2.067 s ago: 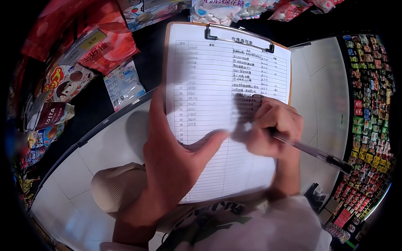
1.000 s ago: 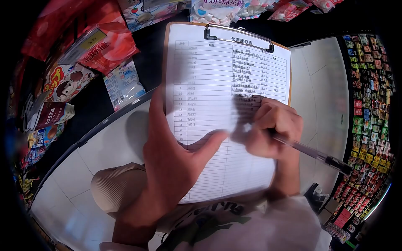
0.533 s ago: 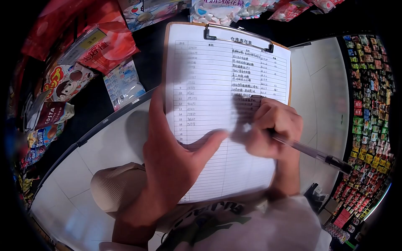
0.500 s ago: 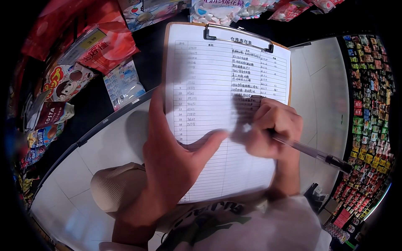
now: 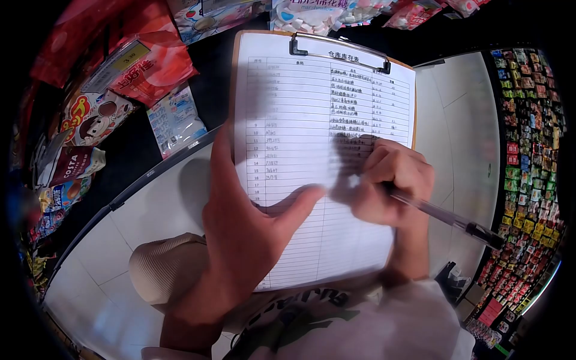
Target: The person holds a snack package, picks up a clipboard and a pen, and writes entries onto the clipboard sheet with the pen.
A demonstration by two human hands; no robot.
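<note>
A clipboard with a black and metal clip carries a printed table sheet, its upper rows filled with handwriting. My left hand grips the clipboard's left edge, the thumb lying across the paper and the fingers partly hidden behind the board. In my right hand is a pen, closed in the fingers, its back end pointing to the lower right. That hand rests over the right part of the sheet near the written lines; the pen's tip is hidden by the fingers and shadow.
Bagged snacks hang at upper left, one behind a price tag. Marshmallow bags are at the top. Racks of small colourful packets line the right beyond the tiled floor. My knee shows below.
The clipboard and my left hand have shifted very slightly left in view. My right hand stays in almost the same place with the pen.
</note>
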